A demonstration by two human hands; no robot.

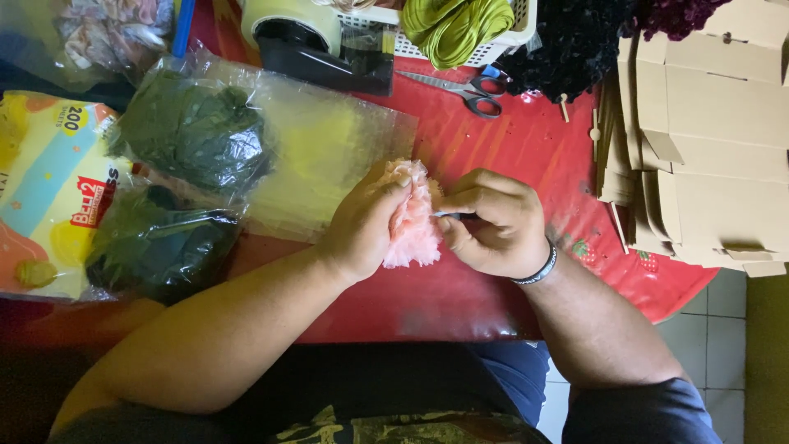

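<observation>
A fluffy pink tissue-paper flower sits between both hands over the red table. My left hand cups it from the left, fingers curled over its top. On its right side, my right hand pinches a thin dark stem or wire that sticks out of it. A dark band circles my right wrist.
Clear plastic bags of dark green leaves lie at left beside a colourful packet. Scissors, a tape dispenser, a white basket with green cord and dark fluffy material sit at the back. Flat cardboard boxes are stacked at right.
</observation>
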